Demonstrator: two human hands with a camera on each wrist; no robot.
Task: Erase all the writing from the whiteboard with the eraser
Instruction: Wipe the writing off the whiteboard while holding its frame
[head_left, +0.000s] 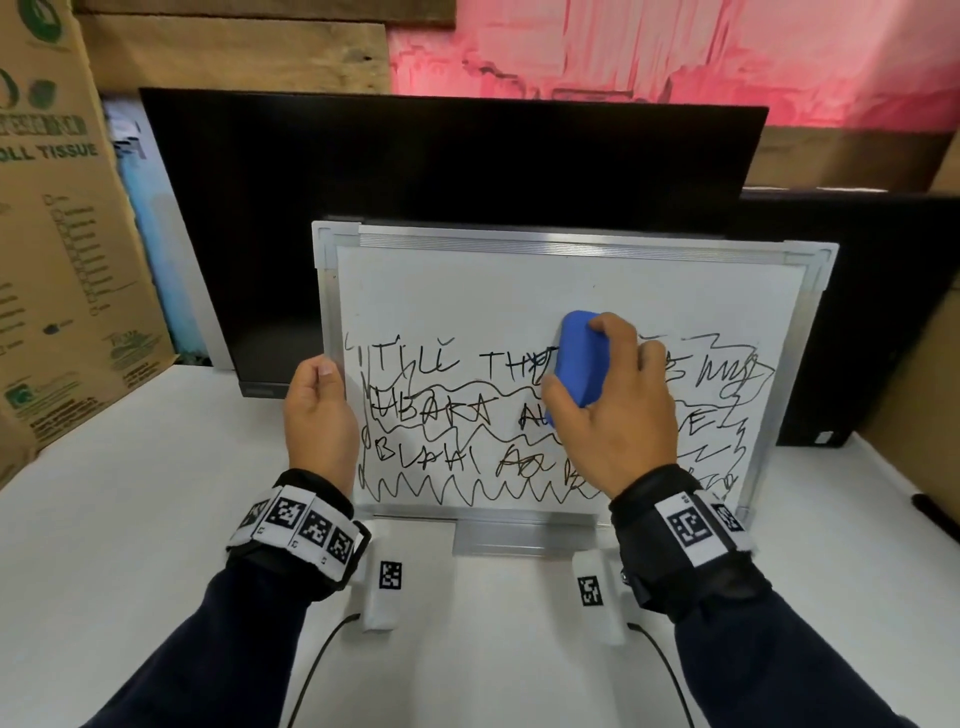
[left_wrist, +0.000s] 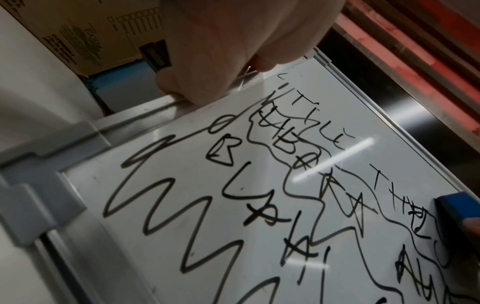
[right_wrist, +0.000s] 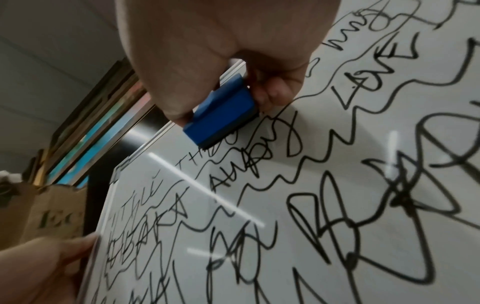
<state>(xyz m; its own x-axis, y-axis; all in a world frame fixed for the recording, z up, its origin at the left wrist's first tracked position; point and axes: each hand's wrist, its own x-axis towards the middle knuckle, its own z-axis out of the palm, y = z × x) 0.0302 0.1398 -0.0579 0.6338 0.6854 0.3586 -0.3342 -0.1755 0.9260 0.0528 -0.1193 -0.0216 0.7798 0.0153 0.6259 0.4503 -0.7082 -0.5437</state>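
Observation:
A small silver-framed whiteboard (head_left: 519, 291) stands tilted on the white table, its lower two thirds full of black letters and scribbles (head_left: 441, 410); the top band is bare. My right hand (head_left: 618, 410) grips a blue eraser (head_left: 579, 358) between thumb and fingers and presses it on the top line of writing near the board's middle. The right wrist view shows the eraser (right_wrist: 221, 115) flat against the whiteboard (right_wrist: 337, 185). My left hand (head_left: 319, 415) grips the board's left frame edge, thumb in front; the left hand (left_wrist: 221, 51) pinches the whiteboard's (left_wrist: 182, 185) rail.
A dark monitor (head_left: 415, 208) stands right behind the board, a second black screen (head_left: 857, 312) to its right. A printed cardboard box (head_left: 52, 234) stands at the left. A black marker (head_left: 935, 512) lies at the table's right edge. Two white tagged blocks (head_left: 382, 582) with cables lie near my wrists.

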